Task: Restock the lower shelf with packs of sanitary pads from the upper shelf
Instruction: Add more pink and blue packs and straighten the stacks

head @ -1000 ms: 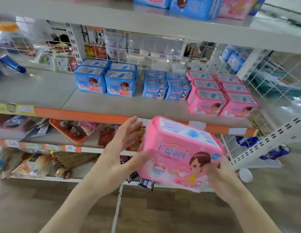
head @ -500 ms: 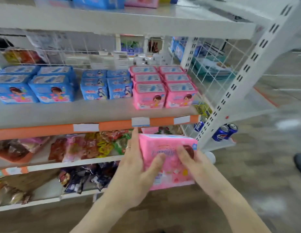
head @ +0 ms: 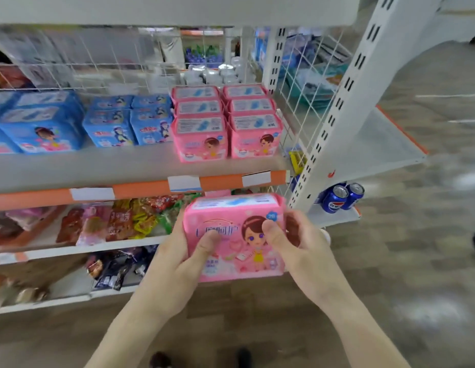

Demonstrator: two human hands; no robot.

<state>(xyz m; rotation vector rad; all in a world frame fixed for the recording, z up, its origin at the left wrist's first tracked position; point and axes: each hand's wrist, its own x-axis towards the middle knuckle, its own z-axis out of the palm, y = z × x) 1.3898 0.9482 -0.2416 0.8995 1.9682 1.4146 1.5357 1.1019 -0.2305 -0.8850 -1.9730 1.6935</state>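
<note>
Hands both got a grip on one pink pad pack [head: 235, 236], left hand [head: 175, 264] and right hand [head: 297, 251] clamping its sides, thumbs on the front. It's held just below the shelf [head: 141, 166] where matching pink packs [head: 225, 123] sit stacked.

Six pink plastic packs of sanitary pads [head: 225, 123] stand in two rows of three on the grey shelf with the orange front strip [head: 141, 189]; a seventh pink pack [head: 235, 237] sits just below that strip, between two hands. Left of the six are four small blue packs [head: 129, 119]. Three white labels [head: 184, 182] mark the strip. Two blue drink cans [head: 342, 196] show plainly beyond its right end.
</note>
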